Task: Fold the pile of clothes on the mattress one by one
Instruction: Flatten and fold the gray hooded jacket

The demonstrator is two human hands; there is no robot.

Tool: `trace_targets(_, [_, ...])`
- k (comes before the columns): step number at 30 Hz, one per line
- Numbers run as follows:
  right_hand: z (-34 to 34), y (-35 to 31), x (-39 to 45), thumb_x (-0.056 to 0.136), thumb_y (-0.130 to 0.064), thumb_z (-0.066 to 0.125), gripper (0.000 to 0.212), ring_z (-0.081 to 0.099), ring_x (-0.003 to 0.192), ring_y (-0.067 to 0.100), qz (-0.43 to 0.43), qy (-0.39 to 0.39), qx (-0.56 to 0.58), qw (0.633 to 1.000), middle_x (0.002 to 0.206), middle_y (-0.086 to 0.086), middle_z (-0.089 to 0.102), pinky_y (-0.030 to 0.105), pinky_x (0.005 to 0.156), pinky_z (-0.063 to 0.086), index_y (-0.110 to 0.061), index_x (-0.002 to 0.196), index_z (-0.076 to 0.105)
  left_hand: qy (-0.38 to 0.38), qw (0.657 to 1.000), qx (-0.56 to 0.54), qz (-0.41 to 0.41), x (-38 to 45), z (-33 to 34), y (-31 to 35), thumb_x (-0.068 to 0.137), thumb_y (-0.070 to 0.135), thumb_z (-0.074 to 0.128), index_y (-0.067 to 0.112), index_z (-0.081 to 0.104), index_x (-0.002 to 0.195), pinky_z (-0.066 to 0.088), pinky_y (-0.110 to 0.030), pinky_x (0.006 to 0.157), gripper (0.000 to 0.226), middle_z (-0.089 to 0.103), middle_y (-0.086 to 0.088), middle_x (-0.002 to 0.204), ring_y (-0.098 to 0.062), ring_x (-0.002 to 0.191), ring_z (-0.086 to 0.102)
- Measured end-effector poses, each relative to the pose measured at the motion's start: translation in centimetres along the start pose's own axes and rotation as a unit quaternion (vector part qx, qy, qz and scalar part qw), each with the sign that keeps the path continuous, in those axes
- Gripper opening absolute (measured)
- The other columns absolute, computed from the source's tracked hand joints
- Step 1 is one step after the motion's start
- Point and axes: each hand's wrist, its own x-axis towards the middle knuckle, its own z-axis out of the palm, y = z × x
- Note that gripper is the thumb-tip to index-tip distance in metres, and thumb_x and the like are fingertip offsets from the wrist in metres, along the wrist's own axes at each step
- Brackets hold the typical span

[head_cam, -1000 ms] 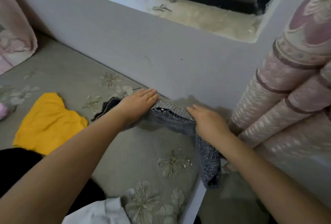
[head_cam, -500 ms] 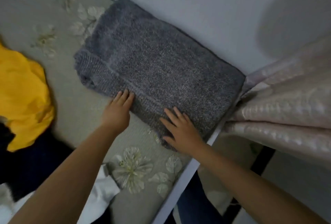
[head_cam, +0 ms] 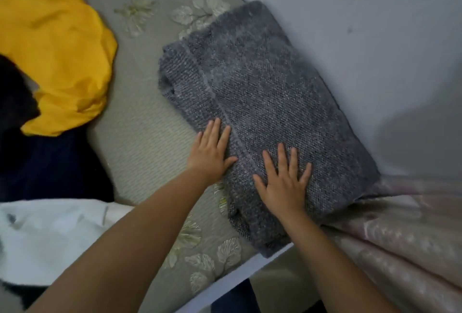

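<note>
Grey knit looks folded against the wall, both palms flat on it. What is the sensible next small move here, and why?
Probably lift both hands off and reach for the yellow garment. The grey knit already lies as a compact folded block against the wall, with the left hand and right hand flat on it, while the yellow piece lies crumpled on the mattress.

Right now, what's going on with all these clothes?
A person is folding laundry on a mattress. Both hands lie flat on a folded grey sweater by the wall: the left hand at its near edge, the right hand on top. A yellow garment, a white one and dark clothes wait unfolded.
</note>
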Motion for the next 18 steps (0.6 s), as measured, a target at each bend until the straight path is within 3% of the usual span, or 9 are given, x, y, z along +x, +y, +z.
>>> trace_targets(5, [-1.4, -1.1, -1.1, 0.094, -0.048, 0.03, 0.06, -0.01, 0.142, 0.03, 0.024, 0.008, -0.022, 0.999, 0.156, 0.008, -0.002, 0.057, 0.109, -0.006, -0.025, 0.147, 0.013, 0.035, 0.997, -0.069, 0.006, -3.2, -0.2, -2.0, 0.097, 0.044, 0.027, 0.019, -0.004, 0.146, -0.003, -0.041, 0.114, 0.064, -0.01, -0.006, 0.155, -0.021, 0.142, -0.011])
trace_targets(8, [-2.6, -4.9, -2.0, 0.096, -0.038, 0.034, 0.057, -0.009, 0.142, 0.03, 0.027, 0.014, -0.009, 0.999, 0.156, 0.009, 0.0, 0.058, 0.109, -0.006, -0.019, 0.146, 0.016, 0.064, 0.983, -0.151, -0.076, -8.2, 1.3, -5.7, 0.098, 0.04, 0.027, 0.012, -0.001, 0.146, 0.001, -0.038, 0.115, 0.063, -0.004, -0.008, 0.155, -0.02, 0.143, -0.005])
trace_targets(12, [-1.8, -14.7, -4.8, 0.095, -0.03, 0.038, 0.056, -0.003, 0.143, 0.025, -0.099, 0.002, 0.014, 0.995, 0.156, 0.008, 0.005, 0.053, 0.111, -0.005, -0.017, 0.146, 0.019, 0.105, 0.953, -0.209, -0.193, -18.1, 4.4, -12.4, 0.097, 0.028, 0.036, 0.005, 0.019, 0.144, 0.019, -0.039, 0.111, 0.055, 0.02, -0.015, 0.151, -0.026, 0.14, 0.018])
trace_targets(14, [-0.7, -20.0, -6.9, 0.094, -0.029, 0.04, 0.054, 0.008, 0.142, 0.022, -0.134, -0.008, 0.034, 0.99, 0.155, 0.006, 0.012, 0.049, 0.112, 0.003, -0.017, 0.144, 0.024, 0.168, 0.938, -0.214, -0.217, -23.6, 5.6, -15.6, 0.089, 0.006, 0.051, -0.005, 0.048, 0.127, 0.043, -0.045, 0.092, 0.04, 0.052, -0.026, 0.127, -0.037, 0.116, 0.052])
trace_targets(16, [0.6, -24.8, -9.7, 0.094, -0.027, 0.04, 0.051, 0.016, 0.141, 0.022, -0.168, -0.015, 0.044, 0.985, 0.153, 0.006, 0.019, 0.044, 0.113, 0.013, -0.016, 0.142, 0.029, 0.214, 0.914, -0.211, -0.272, -29.6, 7.4, -18.8, 0.079, -0.004, 0.057, -0.011, 0.061, 0.105, 0.052, -0.046, 0.068, 0.028, 0.065, -0.028, 0.097, -0.04, 0.084, 0.064])
trace_targets(18, [1.8, -29.1, -13.2, 0.095, -0.029, 0.038, 0.05, 0.016, 0.14, 0.022, -0.22, -0.022, 0.025, 0.975, 0.153, 0.005, 0.02, 0.043, 0.113, 0.015, -0.017, 0.143, 0.029, 0.201, 0.9, -0.214, -0.323, -35.7, 9.1, -21.7, 0.085, 0.004, 0.053, -0.007, 0.061, 0.109, 0.048, -0.045, 0.073, 0.028, 0.063, -0.026, 0.101, -0.038, 0.088, 0.061])
